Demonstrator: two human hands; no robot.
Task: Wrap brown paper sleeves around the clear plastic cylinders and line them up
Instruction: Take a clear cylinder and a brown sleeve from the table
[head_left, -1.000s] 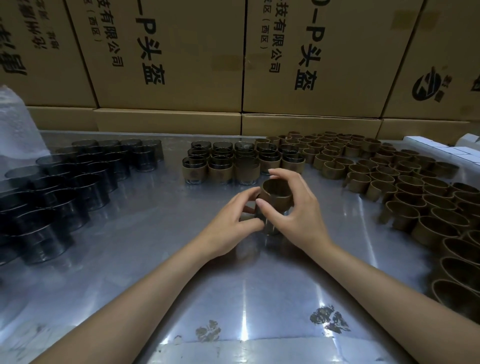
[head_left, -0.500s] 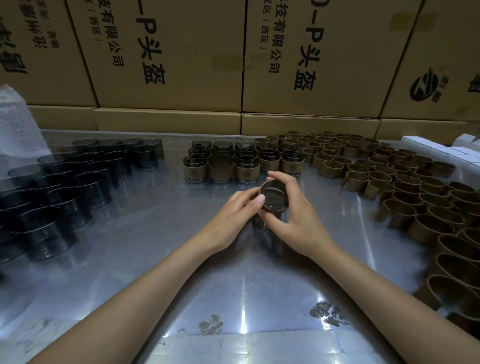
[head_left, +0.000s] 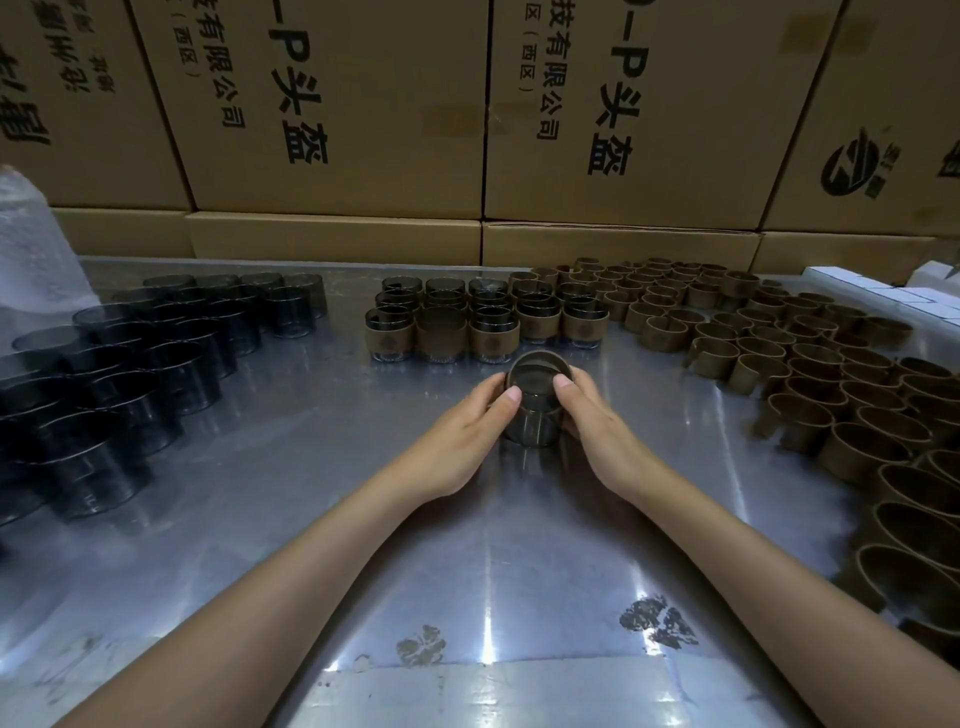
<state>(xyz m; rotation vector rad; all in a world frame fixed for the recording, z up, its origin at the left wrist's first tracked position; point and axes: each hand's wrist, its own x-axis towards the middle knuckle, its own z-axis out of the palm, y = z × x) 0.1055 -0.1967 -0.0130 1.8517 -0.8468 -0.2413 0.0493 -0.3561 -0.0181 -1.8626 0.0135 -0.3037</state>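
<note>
Gripping from both sides, the fingers (head_left: 511, 396) of the left hand (head_left: 462, 431) and the right hand (head_left: 605, 426) curl around one clear cylinder (head_left: 532, 415) that stands upright on the surface (head_left: 322, 467), directly in front of the person. Both thumbs press at the upper edge, where a brown sleeve (head_left: 540, 359) sits around the top of the cylinder; the lower wall shows bare and transparent, so the sleeve appears only partly seated.

The cylinder wall looks thin, smooth and rigid; it is judged light and somewhat slippery, and likely to deform or crack under a hard squeeze. Hold is best taken low on opposite sides of the wall, with thumb pressure kept on the sleeve rim. The sleeve is paper: stiff enough to keep its ring form, but prone to crease or tear if pushed unevenly. Even downward pressure around the rim is advised.

Just beyond the hands stands the finished row (head_left: 488, 327) of sleeved cylinders, side by side. Bare cylinders (head_left: 156, 353) are grouped at the left, and empty sleeves (head_left: 779, 353) spread across the right. Cardboard boxes (head_left: 332, 104) line the back.
</note>
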